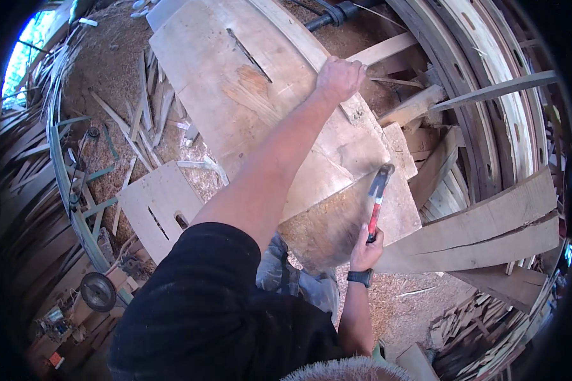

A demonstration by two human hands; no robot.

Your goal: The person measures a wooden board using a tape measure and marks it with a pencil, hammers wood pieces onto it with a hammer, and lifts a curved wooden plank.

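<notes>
Head view shows the left grip [340, 77] closed over a long wooden strip [294, 32] along the right side of the plywood-topped table [197, 76]. The right grip [366, 251], a dark wristwatch [360, 277] behind it, clasps a red-handled hammer [375, 213] over the table's near right corner; contact there is unclear. A slotted wooden panel [156, 200] lies left.

Left arm [280, 154]: stretched forward and across to the right, nearly straight
Left hand [340, 79]: well ahead of the body, back upward, fingers curled, fingertips hidden
Right forearm [356, 317]: bare, reaching forward from the lower edge
Right hand [366, 253]: closed in a grip, nearer the body
</notes>
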